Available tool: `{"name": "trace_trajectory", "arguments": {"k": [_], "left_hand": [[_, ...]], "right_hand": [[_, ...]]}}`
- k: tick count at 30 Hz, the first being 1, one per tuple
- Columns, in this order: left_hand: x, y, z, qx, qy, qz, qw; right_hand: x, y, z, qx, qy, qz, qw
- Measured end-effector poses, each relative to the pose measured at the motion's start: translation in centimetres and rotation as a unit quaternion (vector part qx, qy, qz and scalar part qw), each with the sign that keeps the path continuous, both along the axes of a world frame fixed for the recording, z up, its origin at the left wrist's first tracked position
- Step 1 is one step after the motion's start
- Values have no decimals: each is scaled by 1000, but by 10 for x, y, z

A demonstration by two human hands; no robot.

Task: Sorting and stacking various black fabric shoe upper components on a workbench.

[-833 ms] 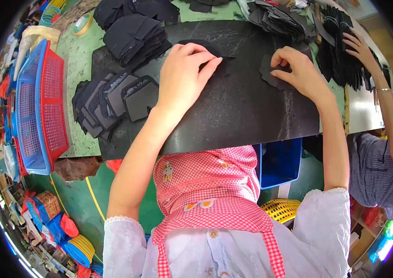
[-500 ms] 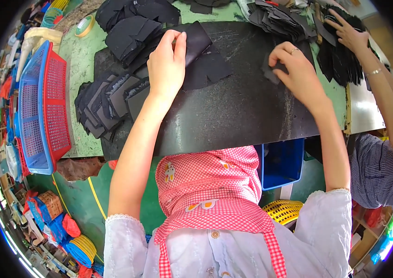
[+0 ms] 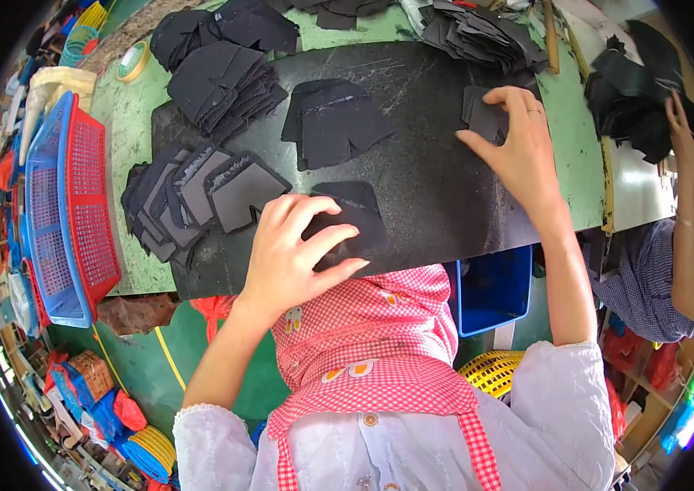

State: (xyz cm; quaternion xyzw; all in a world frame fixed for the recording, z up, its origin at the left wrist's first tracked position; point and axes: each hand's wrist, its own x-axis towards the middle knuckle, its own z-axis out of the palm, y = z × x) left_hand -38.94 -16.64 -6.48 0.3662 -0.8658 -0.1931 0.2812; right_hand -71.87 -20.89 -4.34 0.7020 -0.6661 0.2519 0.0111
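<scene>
Black cut piece (image 3: 355, 214) at the mat's (image 3: 437, 180) near edge is half hidden under my left hand (image 3: 293, 250), fingers spread flat; my right hand (image 3: 519, 147) pinches a smaller dark piece (image 3: 486, 119) near the far right corner.

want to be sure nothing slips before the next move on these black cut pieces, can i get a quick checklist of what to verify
1. Left hand flat on the single black piece near the mat's front edge: ok, fingers spread over it.
2. Right hand on the small dark piece at the far right of the black mat: ok, fingertips touch it; whether it is pinched or only pressed, cannot tell.
3. Small stack of shaped pieces at mat centre apart from both hands: ok.
4. Fanned row of pieces at the left lies partly off the mat: not ok if it should sit fully on it.
5. Co-worker's hand at the right stays off the mat: ok.
</scene>
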Motion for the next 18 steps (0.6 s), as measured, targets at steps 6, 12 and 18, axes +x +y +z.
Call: {"name": "trace_trajectory", "arguments": {"k": [6,12,18], "left_hand": [[-49,-24,6,-4,97,-11,995],[-105,-30,-12,-15,59,-67,996],[-108,-29,-9,8,5,-65,998]], "right_hand": [[-2,3,-12,-13,-28,83,996],[5,9,-13,132,-347,48,927],[-46,6,6,-26,-614,-13,789]]}}
